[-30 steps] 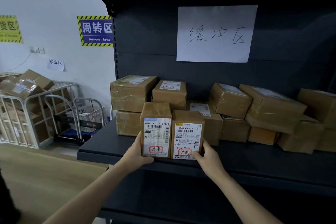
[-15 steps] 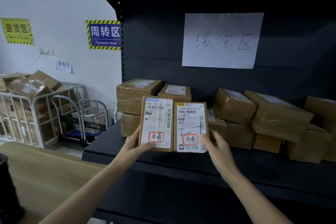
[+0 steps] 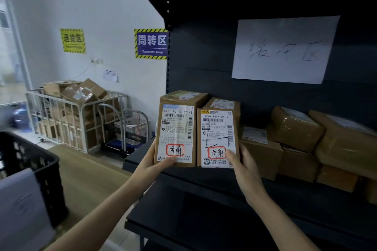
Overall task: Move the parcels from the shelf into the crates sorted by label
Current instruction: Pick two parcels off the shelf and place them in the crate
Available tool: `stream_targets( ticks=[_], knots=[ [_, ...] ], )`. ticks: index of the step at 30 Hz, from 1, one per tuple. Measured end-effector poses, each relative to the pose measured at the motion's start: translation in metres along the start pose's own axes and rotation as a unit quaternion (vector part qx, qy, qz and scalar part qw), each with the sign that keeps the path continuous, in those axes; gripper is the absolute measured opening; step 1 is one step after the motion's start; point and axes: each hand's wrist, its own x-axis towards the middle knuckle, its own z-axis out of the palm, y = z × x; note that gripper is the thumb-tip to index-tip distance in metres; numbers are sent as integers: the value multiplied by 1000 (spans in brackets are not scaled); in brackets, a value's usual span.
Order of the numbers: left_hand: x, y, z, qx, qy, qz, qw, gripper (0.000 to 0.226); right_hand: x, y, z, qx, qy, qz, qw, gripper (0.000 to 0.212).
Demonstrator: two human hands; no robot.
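In the head view your left hand [image 3: 155, 161] grips the left parcel [image 3: 175, 128] at its lower left corner, thumb pressed across the front and fingers hidden behind; your right hand [image 3: 244, 167] grips the right parcel [image 3: 217, 134] at its lower right corner, thumb on the label; both boxes stand upright, side by side, over the shelf [image 3: 204, 177] just under your hands; each label carries the same red-ringed mark, so I judge they share one crate; the black crate [image 3: 40, 161] sits low, well out beyond your left hand; keep both thumbs firm and the labels facing you; mind the stacked parcels [image 3: 295, 126] beyond your right hand when you turn.
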Motion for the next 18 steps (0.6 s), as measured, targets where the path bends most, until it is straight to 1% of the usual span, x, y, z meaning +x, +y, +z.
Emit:
stream_targets(
  ticks=[5, 11, 14, 15, 18],
  knots=[
    [-22, 7, -28, 23, 53, -2, 998, 54, 1, 2, 33, 26, -44, -20, 998, 32],
    [-51, 14, -75, 55, 117, 1, 992, 48, 0, 0, 92, 55, -105, -20, 993, 23],
    [-67, 14, -103, 54, 153, 0, 987, 49, -2, -4, 125, 58, -133, -23, 989, 19],
    [-72, 15, -113, 53, 162, -1, 985, 50, -3, -6, 136, 61, -141, -26, 988, 19],
    [-88, 19, -146, 71, 175, -1, 982, 65, -6, -11, 175, 78, -161, -38, 983, 23]
  ],
)
